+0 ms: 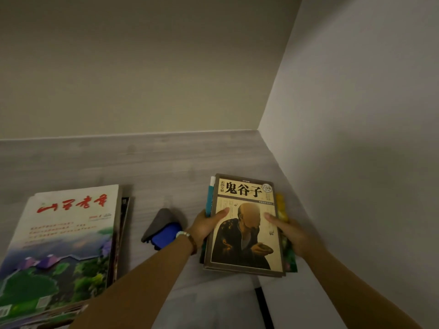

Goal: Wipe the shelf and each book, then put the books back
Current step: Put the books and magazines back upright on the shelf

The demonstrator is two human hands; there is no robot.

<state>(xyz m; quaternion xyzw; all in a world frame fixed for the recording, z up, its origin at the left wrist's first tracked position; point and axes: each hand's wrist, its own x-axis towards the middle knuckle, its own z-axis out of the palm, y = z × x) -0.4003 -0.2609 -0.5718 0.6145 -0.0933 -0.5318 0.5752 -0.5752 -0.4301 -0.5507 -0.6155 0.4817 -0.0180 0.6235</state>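
A stack of books [245,236] lies on the grey shelf [152,167] near the right wall. Its top book has a tan cover with black characters and a seated robed figure. My left hand [206,225] grips the stack's left edge, thumb on the cover. My right hand [288,230] grips its right edge the same way, thumb on top. Yellow and green covers stick out beneath on the right, a teal one on the left. A grey cloth with a blue part [162,227] lies on the shelf just left of my left wrist.
A pile of magazines [64,243] with red characters and a landscape cover lies at the left. The white side wall [356,162] stands close to the right of the stack. The back wall [142,79] rises behind the shelf.
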